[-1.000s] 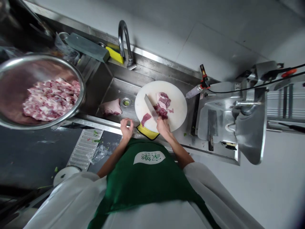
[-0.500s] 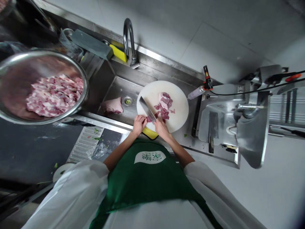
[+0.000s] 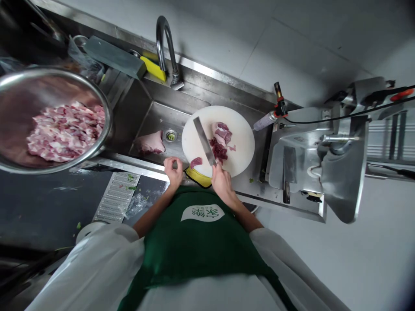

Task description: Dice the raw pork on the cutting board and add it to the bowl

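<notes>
My right hand grips a cleaver by its handle end, its blade lying slantwise over a round white cutting board. Dark red meat pieces lie by the blade's right side, below a larger pale-and-red chunk of meat. One small red strip of meat rests alone near the board's lower left edge. My left hand is off the board at the sink's front edge, fingers curled in toward the thumb; what they hold, if anything, is hidden.
A skin-covered slab of meat lies in the sink beside the drain. At left stands a big steel bowl with many cut meat pieces. The faucet rises behind; a metal slicer and another cleaver are at right.
My left hand has moved left off the board, away from the blade. The small meat strip now lies apart on the board. The cleaver has shifted slightly and turned more upright; the view has shifted.
</notes>
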